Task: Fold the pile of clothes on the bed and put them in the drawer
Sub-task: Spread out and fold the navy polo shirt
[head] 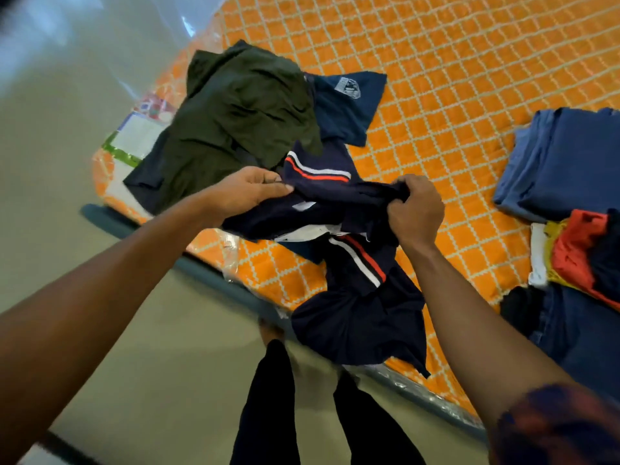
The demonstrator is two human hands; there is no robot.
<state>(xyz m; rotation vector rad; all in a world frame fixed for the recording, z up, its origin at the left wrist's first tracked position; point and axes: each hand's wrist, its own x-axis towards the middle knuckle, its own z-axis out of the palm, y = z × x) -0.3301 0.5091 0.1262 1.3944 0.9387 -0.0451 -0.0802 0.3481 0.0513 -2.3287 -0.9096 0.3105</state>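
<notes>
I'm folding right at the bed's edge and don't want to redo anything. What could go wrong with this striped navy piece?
The striped navy garment hangs over the edge of the mattress; if the left hand or right hand loosens, it may slide to the floor. It touches the dark green garment at the corner, so a tug could drag that off too.

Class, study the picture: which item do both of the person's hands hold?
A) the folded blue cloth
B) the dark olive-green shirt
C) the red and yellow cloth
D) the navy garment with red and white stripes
D: the left hand and the right hand both grip the navy garment with red and white stripes.
</notes>
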